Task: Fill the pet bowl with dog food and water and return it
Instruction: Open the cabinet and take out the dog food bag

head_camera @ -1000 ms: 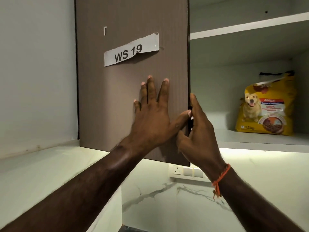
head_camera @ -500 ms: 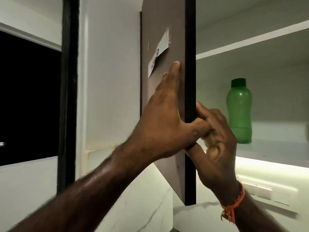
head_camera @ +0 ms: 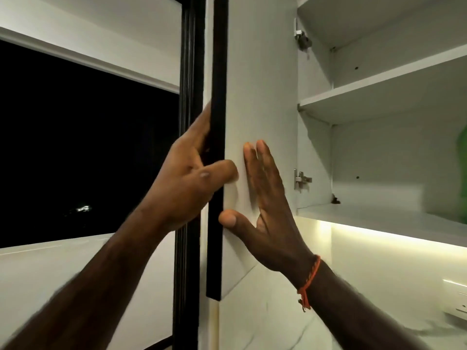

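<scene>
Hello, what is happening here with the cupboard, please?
A person is handling a wall cabinet door, which stands swung wide open. The left hand grips its dark outer edge, thumb wrapped onto the white inner face. The right hand presses flat against that inner face. Inside, the visible shelves look bare; something green shows blurred at the far right.

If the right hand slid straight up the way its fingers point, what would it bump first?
Probably nothing soon: the right hand lies flat on the white inside of the cabinet door, which looks bare above it.
</scene>
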`<state>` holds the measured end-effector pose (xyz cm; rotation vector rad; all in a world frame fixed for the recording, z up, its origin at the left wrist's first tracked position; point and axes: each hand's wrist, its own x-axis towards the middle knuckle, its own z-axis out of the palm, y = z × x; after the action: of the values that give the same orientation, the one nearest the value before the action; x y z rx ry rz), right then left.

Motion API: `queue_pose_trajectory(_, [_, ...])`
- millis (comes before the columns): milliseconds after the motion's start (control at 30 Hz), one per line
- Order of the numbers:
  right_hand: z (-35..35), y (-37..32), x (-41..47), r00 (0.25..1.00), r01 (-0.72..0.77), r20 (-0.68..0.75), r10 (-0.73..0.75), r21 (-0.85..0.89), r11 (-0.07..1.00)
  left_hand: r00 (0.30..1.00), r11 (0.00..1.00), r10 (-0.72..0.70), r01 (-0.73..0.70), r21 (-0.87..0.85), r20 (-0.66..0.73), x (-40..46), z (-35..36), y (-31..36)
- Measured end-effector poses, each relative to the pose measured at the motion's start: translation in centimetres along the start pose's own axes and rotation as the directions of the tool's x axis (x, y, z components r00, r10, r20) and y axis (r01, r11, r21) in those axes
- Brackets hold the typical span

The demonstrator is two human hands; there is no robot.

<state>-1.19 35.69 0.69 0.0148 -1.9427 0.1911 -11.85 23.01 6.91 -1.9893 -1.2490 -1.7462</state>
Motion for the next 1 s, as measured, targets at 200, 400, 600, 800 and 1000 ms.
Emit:
queue_pose_trajectory(200, [6.1,2.1,1.9,0.991,-0.136,-0.013,0.135,-0.120,0.983,0.966,0.957,0.029,0.047,0.287,-0.256,0.4,-3.0,-4.3])
queue_pose_trajectory(400, [10.3,3.4,2.9,0.985,-0.163,0.011,0.172,-0.252,0.954,0.933,0.828,0.193,0.011,0.560,-0.304,0.4,-5.8,-9.7])
queue_pose_trajectory(600, [12.0,4.4,3.1,0.988,-0.152,-0.018,0.156,-0.351,0.924,0.899,0.733,0.277,0.032,0.680,-0.340,0.2,-5.8,-11.6])
queue_pose_trajectory(800, [10.9,4.3,2.9,0.987,-0.141,0.025,0.161,-0.361,0.922,0.911,0.618,0.248,0.113,0.778,-0.329,0.1,-4.4,-10.6])
queue_pose_trajectory(1000, [6.6,2.4,1.5,0.986,-0.157,-0.011,0.165,-0.382,0.911,0.936,0.552,0.250,0.071,0.831,-0.246,0.0,-0.5,-7.3])
